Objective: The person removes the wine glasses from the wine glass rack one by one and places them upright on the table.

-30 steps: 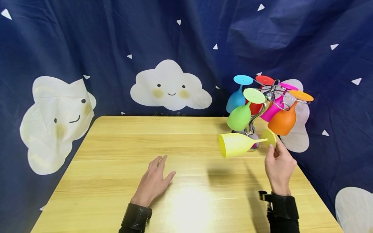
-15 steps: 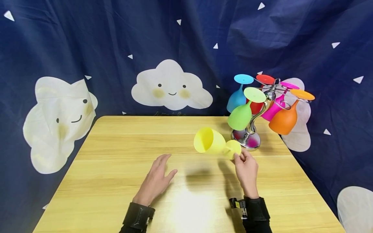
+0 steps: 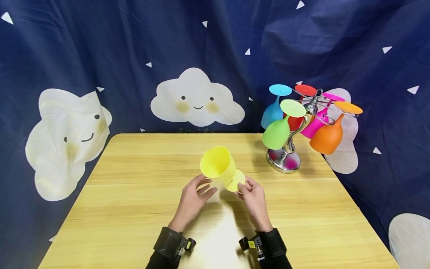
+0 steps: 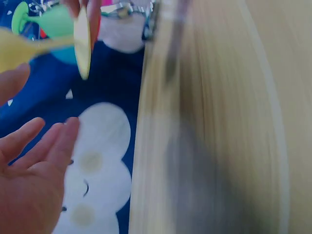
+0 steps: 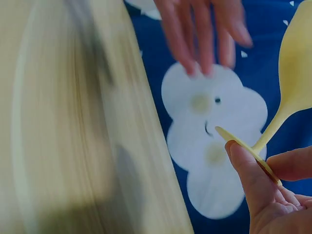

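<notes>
"Leftward since half a second ago: the right hand (image 3: 253,200) has carried the yellow goblet (image 3: 227,172) farther from the rack, and the left hand (image 3: 192,198) has come in to meet it. How is it held?"

"By the right hand, which pinches the rim of the foot (image 3: 239,179) between thumb and fingers."

"Which way does it point?"

"It is tilted: its long axis slants from the foot at lower right to the bowl at upper left. The mouth faces up, leftward and toward the wearer, so the inside shows. Before, it lay more nearly level, mouth to the left."

"Where, exactly?"

"Held above the middle of the counter (image 3: 134,179)."

"And the left hand?"

"Fingers loosely parted, just below the bowl, holding nothing. I can't tell if they touch."

"Farther out?"

"At the right, the metal rack (image 3: 289,146) stands as before, its blue (image 3: 271,114), green (image 3: 277,134), red (image 3: 305,90), magenta (image 3: 312,129) and orange goblets (image 3: 326,139) hanging upside down."
</notes>
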Tool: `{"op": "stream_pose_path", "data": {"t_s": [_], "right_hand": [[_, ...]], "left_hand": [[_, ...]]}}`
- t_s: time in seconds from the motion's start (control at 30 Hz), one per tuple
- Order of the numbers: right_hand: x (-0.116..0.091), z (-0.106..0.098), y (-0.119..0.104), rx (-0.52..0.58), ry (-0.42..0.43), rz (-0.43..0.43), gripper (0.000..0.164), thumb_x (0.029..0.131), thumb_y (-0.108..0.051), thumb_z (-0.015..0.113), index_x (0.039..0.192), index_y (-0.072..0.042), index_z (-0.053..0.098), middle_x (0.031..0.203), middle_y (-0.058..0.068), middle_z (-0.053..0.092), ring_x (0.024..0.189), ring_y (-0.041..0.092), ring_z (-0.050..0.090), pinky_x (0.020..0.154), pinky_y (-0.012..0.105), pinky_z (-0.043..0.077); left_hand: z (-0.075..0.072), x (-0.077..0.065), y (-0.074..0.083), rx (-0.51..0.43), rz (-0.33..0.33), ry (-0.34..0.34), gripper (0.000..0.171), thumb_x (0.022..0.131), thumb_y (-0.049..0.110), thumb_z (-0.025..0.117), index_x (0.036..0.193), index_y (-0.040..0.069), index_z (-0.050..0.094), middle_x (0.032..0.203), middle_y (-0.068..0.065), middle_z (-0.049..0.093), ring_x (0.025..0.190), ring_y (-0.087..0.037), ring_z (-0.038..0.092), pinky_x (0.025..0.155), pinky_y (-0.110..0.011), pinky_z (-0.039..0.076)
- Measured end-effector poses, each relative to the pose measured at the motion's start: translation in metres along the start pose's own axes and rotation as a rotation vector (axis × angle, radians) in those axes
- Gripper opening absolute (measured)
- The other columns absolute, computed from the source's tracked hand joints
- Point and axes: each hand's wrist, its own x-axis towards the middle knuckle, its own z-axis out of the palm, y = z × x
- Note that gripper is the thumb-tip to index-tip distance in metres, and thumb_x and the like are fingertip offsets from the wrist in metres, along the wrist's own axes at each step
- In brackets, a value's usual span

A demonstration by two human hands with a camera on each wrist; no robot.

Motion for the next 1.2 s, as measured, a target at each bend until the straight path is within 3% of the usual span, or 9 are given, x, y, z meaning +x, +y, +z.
{"op": "stream_pose_path", "data": {"t_s": [0.1, 0.2, 0.37, 0.53, 0.83, 1.2], "right_hand": [[-0.005, 0.016, 0.003, 0.057, -0.035, 0.019, 0.029, 0.105, 0.005, 0.058, 0.131, 0.016, 0.061, 0.115, 0.023, 0.079, 0.084, 0.006, 0.076, 0.079, 0.021, 0.066], [-0.01, 0.029, 0.007, 0.105, -0.065, 0.029, 0.031, 0.105, 0.004, 0.058, 0.132, 0.018, 0.06, 0.115, 0.021, 0.079, 0.087, 0.006, 0.076, 0.08, 0.021, 0.066], [-0.015, 0.042, 0.011, 0.157, -0.095, 0.055, 0.031, 0.105, 0.005, 0.057, 0.133, 0.018, 0.058, 0.11, 0.014, 0.08, 0.087, 0.006, 0.076, 0.081, 0.02, 0.066], [-0.02, 0.049, 0.016, 0.22, -0.11, 0.091, 0.031, 0.106, 0.003, 0.056, 0.133, 0.018, 0.056, 0.106, 0.007, 0.08, 0.085, 0.004, 0.075, 0.081, 0.018, 0.065], [-0.022, 0.056, 0.024, 0.26, -0.115, 0.116, 0.031, 0.106, 0.004, 0.055, 0.133, 0.018, 0.056, 0.103, 0.002, 0.08, 0.087, 0.003, 0.075, 0.082, 0.019, 0.065], [-0.021, 0.055, 0.026, 0.25, -0.162, 0.108, 0.034, 0.105, 0.002, 0.057, 0.135, 0.018, 0.056, 0.113, 0.011, 0.08, 0.093, 0.007, 0.076, 0.088, 0.024, 0.066]], "left_hand": [[0.009, 0.004, 0.001, -0.065, 0.084, 0.061, 0.043, 0.094, 0.004, 0.083, 0.135, 0.005, 0.07, 0.129, -0.018, 0.072, 0.126, -0.039, 0.071, 0.104, -0.039, 0.063], [0.016, 0.005, 0.002, -0.056, 0.134, 0.149, 0.034, 0.093, 0.0, 0.083, 0.126, 0.001, 0.075, 0.122, -0.018, 0.077, 0.119, -0.039, 0.074, 0.098, -0.036, 0.066], [0.023, 0.004, 0.005, -0.011, 0.112, 0.272, 0.024, 0.091, 0.001, 0.084, 0.115, 0.002, 0.08, 0.112, -0.014, 0.082, 0.108, -0.037, 0.079, 0.087, -0.033, 0.068], [0.026, 0.005, 0.007, 0.041, 0.125, 0.355, 0.018, 0.089, 0.001, 0.086, 0.107, 0.003, 0.082, 0.102, -0.014, 0.082, 0.098, -0.035, 0.081, 0.082, -0.039, 0.07], [0.025, 0.004, 0.006, 0.048, 0.126, 0.375, 0.016, 0.089, -0.002, 0.085, 0.104, 0.005, 0.082, 0.1, -0.011, 0.082, 0.099, -0.031, 0.079, 0.087, -0.039, 0.069], [0.022, 0.004, 0.005, 0.095, 0.114, 0.385, 0.017, 0.09, -0.002, 0.083, 0.106, 0.004, 0.082, 0.101, -0.013, 0.081, 0.093, -0.032, 0.08, 0.08, -0.04, 0.069]]}}
